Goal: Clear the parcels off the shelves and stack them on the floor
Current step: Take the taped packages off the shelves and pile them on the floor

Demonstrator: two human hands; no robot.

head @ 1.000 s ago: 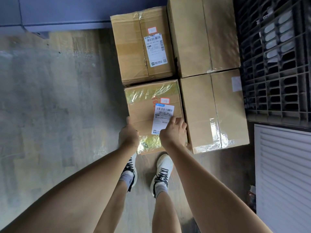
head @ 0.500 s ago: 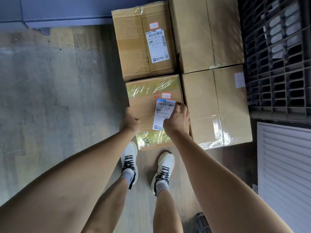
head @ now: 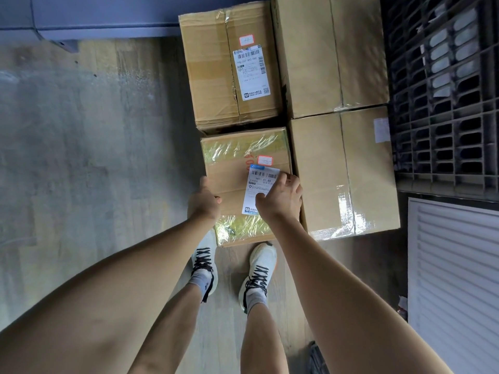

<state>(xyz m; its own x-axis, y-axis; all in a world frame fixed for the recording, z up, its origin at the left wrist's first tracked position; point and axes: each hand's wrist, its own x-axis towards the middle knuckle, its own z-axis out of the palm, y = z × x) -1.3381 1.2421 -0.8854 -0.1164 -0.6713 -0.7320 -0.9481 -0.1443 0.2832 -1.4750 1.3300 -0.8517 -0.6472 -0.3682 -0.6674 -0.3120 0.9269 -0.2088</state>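
A small cardboard parcel [head: 237, 168] with yellow tape and a white shipping label sits low in front of my feet, its near edge over my left toe. My left hand [head: 202, 203] grips its left side with the thumb on top. Over its right edge, partly covering the label, curl the fingers of my right hand [head: 280, 201]. The parcel lies close against a labelled box [head: 216, 76] behind it and a larger plain box [head: 343, 171] to its right. Whether it rests on the floor I cannot tell.
Another big box [head: 329, 49] stands at the back right. A black plastic pallet [head: 442, 103] and a white slatted panel [head: 453, 279] line the right side. A blue-grey base [head: 108, 17] runs along the top. Wooden floor [head: 81, 157] spreads out to the left.
Both hands have slid a little farther forward along the taped parcel. The parcel stays in the same spot beside the other boxes; the view has shifted slightly.
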